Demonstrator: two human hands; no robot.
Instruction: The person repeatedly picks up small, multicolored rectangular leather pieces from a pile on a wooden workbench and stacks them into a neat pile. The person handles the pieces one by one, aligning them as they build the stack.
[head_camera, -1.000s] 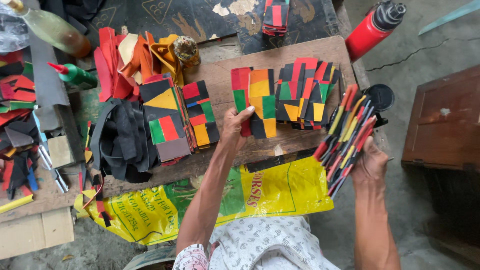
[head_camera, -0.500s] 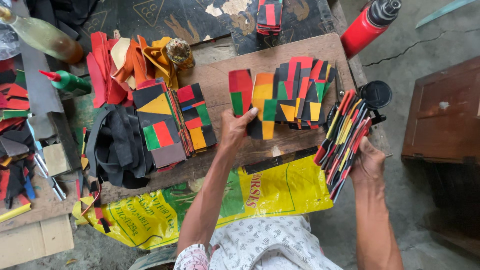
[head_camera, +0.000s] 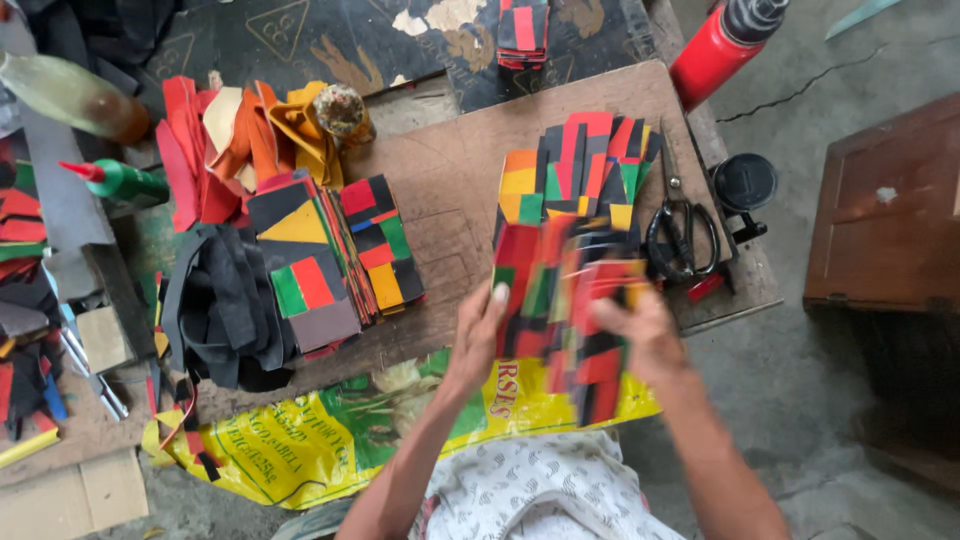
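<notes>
Both your hands have come together since half a second ago: your right hand (head_camera: 640, 335), which held its bundle out past the right of the scissors' spot, now brings it in front of you, and your left hand (head_camera: 478, 335) has left the row on the bench to meet it. Only the head view shows this. Together they grasp one stack of patchwork strips (head_camera: 570, 320), red, black, green and yellow, hovering just below the fanned row of pieces (head_camera: 585, 165) lying on the wooden bench (head_camera: 450, 190). You appear to be squaring the bundle.

Scissors (head_camera: 680, 235) now lie uncovered just right of that row. Left of the row sit stacked patchwork panels (head_camera: 335, 255).

Motion blurs the stack, so its count is unclear. Your right grip's fingers are mostly hidden behind it.
</notes>
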